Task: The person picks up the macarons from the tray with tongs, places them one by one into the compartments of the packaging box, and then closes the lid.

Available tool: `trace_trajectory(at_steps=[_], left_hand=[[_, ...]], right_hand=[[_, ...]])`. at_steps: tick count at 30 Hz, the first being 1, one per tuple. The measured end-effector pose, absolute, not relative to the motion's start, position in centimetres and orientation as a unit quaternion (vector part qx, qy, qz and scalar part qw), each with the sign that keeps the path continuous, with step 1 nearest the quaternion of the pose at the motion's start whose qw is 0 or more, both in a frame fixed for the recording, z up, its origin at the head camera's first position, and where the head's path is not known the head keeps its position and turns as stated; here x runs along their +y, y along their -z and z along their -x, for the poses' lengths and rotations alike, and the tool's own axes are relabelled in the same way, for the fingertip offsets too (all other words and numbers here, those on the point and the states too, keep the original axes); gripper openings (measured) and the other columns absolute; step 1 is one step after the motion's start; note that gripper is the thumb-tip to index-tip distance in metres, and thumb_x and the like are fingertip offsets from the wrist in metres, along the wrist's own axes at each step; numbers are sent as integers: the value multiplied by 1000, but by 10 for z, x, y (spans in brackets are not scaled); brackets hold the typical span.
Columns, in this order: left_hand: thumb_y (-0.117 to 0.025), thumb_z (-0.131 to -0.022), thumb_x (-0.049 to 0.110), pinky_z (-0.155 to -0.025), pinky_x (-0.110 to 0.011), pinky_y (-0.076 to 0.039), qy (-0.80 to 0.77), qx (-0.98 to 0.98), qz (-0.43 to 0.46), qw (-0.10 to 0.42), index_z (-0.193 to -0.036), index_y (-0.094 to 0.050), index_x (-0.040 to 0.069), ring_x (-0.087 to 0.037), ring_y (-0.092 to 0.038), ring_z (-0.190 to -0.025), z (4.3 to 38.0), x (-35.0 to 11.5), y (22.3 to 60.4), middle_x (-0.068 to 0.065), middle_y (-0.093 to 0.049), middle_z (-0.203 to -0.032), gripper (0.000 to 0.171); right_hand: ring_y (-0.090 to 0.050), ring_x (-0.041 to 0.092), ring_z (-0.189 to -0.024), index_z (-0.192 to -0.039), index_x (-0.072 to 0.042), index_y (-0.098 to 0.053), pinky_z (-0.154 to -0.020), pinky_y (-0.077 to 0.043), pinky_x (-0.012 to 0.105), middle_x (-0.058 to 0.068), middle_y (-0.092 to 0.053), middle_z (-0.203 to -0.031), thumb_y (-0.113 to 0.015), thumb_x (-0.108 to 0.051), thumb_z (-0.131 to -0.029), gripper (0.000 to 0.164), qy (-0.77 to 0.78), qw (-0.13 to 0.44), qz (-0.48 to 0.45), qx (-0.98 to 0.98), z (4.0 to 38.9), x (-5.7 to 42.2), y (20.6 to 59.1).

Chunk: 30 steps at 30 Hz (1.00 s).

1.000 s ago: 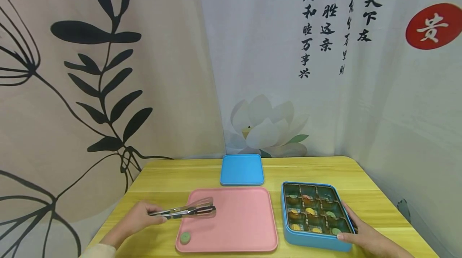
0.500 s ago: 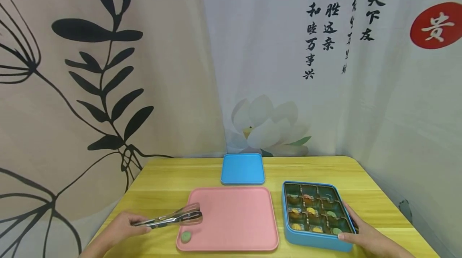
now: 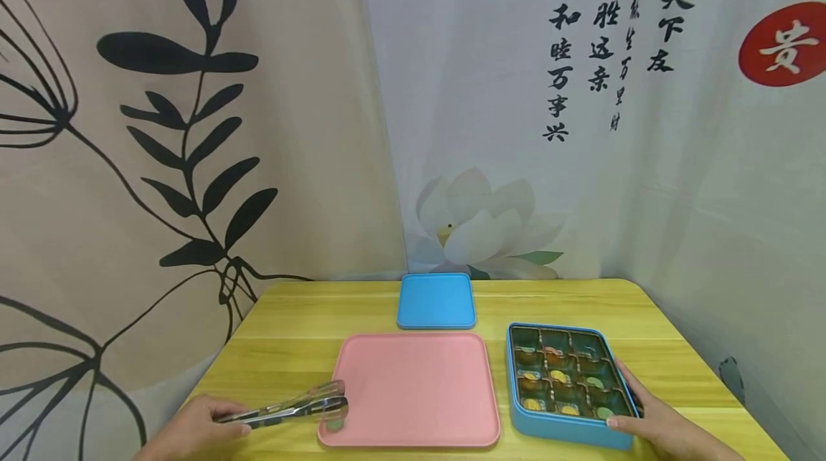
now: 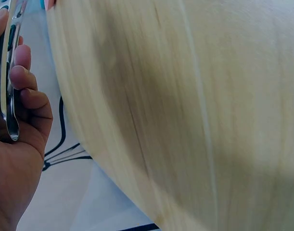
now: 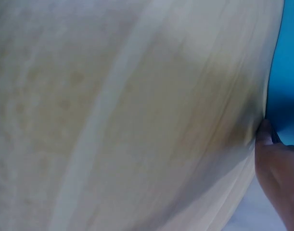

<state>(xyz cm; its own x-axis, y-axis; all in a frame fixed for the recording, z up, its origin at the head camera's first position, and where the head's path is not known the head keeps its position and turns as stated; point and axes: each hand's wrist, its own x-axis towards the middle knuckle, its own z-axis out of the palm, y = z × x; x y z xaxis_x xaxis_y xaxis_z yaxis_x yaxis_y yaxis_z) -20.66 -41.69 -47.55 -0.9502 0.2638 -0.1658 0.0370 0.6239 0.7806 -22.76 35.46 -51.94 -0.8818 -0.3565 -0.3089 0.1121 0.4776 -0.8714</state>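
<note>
My left hand [image 3: 200, 426] grips metal tongs [image 3: 274, 414] with clear tips, which point right over the near left corner of the pink tray [image 3: 419, 389]. Under those tips lies a round green piece [image 3: 334, 426], partly covered by them. In the left wrist view, fingers curl around the tongs' handle [image 4: 12, 96]. My right hand [image 3: 665, 426] holds the near right corner of a blue box [image 3: 568, 431], thumb at its front rim and fingers along its side. Inside the box, a dark divided insert has several compartments with small yellow, green and reddish pieces.
Behind the pink tray lies a smaller blue tray or lid [image 3: 436, 301]. Everything stands on a yellow wood-grain table [image 3: 290, 325] with rounded corners. A printed curtain [image 3: 323, 124] hangs right behind its far edge.
My left hand has moved the tongs left and toward me, from above the tray's middle left to over the green piece. My right hand keeps its hold on the box.
</note>
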Motion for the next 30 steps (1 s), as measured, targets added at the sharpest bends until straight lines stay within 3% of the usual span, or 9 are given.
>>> trace_trajectory(at_steps=[6,15,22,30], left_hand=[[-79,-85,31,-77,-44,-54,-426,890,-62,147,-106,-74,-5,-22,-66,-89,205,-416,477,-15,-73,-99,42],[-81,-83,24,-75,-42,-54,-428,892,-38,143,-101,-77,-2,-20,-65,-85,205,-412,479,-11,-74,-94,31],[-80,-85,31,-75,-44,-55,-423,894,-40,140,-104,-74,-5,-21,-66,-87,206,-406,478,-13,-73,-97,42],[-78,-85,30,-63,-29,-48,-400,909,-69,97,-103,-77,2,-15,-55,-76,214,-390,482,-5,-71,-91,33]], right_hand=[[13,68,-131,-149,-7,31,-95,-17,81,39,27,-149,-53,-31,-103,99,506,231,79,827,227,356,519],[10,68,-131,-152,-5,25,-94,-19,81,41,21,-151,-57,-31,-101,99,500,218,60,836,225,351,515],[9,67,-132,-151,-5,25,-95,-19,80,41,20,-151,-58,-31,-101,100,504,219,56,834,224,351,514],[10,67,-132,-151,-5,25,-94,-19,81,40,21,-151,-56,-32,-102,99,499,221,57,836,224,351,516]])
